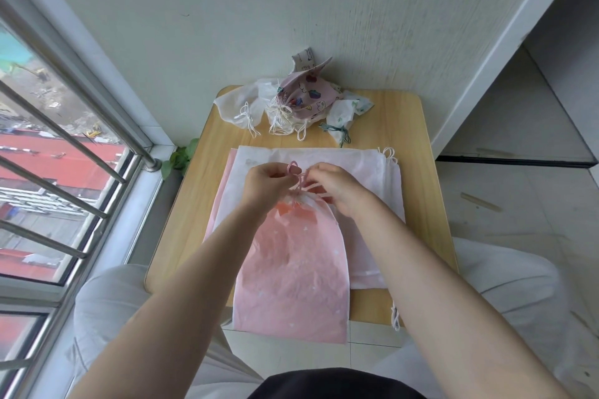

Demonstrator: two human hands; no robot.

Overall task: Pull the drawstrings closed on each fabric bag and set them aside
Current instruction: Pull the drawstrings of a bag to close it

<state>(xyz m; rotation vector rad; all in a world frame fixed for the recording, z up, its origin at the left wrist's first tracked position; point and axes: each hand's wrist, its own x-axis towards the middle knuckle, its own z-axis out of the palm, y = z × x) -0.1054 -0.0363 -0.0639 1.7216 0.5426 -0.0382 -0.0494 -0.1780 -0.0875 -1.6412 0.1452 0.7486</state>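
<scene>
The left hand (264, 183) pinches a loop of the pink drawstring (299, 176) just above the gathered mouth of the pink bag (293, 272), while the right hand (337, 189) pinches the same cord from the other side, the two hands close together. The pink bag lies lengthwise on a stack of flat white bags (366, 172) on the small wooden table (418, 146), its bottom hanging over the near edge. At the far edge, against the wall, sits a heap of cinched bags (291, 100), white and patterned.
</scene>
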